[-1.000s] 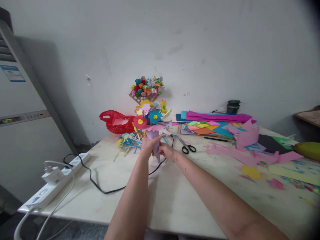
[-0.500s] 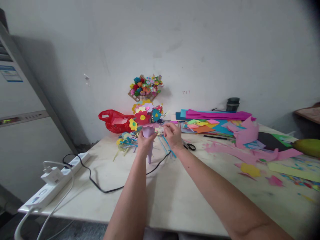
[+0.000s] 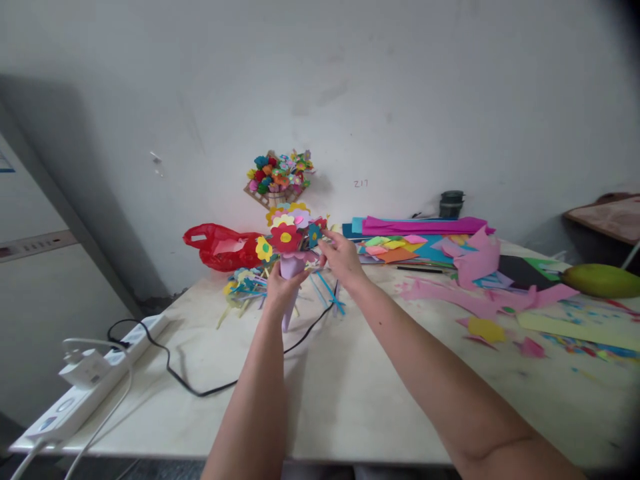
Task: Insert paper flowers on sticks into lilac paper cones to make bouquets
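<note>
My left hand (image 3: pixel 283 288) is wrapped round a pale purple paper cone (image 3: pixel 291 268), which stands upright with its tip down. Paper flowers fill the cone's top, among them a red flower (image 3: pixel 285 238), a yellow one (image 3: pixel 264 249) and a teal one (image 3: pixel 314 236). At the bouquet's right side, my right hand (image 3: pixel 340 257) has its thumb and forefinger at the teal flower's edge, closed on it as far as can be seen. Behind my left hand, more paper flowers with strip stems (image 3: pixel 245 283) lie on the table.
A red plastic bag (image 3: pixel 220 248) lies at the back left. A white power strip (image 3: pixel 95 380) and a black cable (image 3: pixel 200 393) are on the left. Coloured paper (image 3: pixel 425 227), pink scraps (image 3: pixel 450 297) and a green-yellow fruit (image 3: pixel 600 280) lie to the right. A flower basket (image 3: pixel 277 198) hangs on the wall.
My right hand has moved up and in to the teal flower, which now looks turned more sideways. The camera view has shifted to the right. My left hand still holds the cone.
</note>
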`<state>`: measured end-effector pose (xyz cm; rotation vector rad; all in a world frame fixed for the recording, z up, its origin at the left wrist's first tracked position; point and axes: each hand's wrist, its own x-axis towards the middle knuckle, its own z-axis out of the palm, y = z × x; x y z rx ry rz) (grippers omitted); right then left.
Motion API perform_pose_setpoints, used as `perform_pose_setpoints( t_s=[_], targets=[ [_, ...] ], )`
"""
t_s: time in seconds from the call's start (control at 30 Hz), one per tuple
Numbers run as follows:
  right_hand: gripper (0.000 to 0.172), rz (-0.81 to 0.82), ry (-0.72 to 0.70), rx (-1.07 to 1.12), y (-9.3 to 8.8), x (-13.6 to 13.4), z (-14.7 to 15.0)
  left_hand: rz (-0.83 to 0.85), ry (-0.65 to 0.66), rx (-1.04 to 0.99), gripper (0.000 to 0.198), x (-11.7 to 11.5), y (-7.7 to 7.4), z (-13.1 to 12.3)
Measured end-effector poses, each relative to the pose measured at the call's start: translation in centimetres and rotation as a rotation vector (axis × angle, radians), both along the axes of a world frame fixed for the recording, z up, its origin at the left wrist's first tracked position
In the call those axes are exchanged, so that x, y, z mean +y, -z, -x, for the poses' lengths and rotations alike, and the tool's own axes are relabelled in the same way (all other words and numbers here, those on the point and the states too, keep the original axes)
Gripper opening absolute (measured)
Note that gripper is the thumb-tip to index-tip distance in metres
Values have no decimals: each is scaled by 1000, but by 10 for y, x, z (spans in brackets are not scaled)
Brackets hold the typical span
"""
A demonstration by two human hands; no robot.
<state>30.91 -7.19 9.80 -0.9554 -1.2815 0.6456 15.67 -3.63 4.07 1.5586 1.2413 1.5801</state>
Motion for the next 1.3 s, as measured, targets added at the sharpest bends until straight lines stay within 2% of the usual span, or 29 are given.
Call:
perform_pose_setpoints(
  t_s=[0.2, 0.63, 0.8, 1.03, 1.3],
  targets=[
    [34, 5, -55, -10, 1, 7, -6, -3, 29, 34, 54, 0, 1, 1],
    [11, 183, -193, 261, -7, -3, -4, 25, 58, 8, 55, -9, -7, 0],
    [18, 158, -181, 288, -8, -6, -2, 14, 67, 18, 52, -7, -4, 1],
    [24, 212, -202, 300, -11, -9, 2, 10, 63, -17, 52, -1, -1, 5],
    [33, 190, -281, 193, -7, -10, 6, 48, 122, -114, 58, -2, -4, 7]
  ],
)
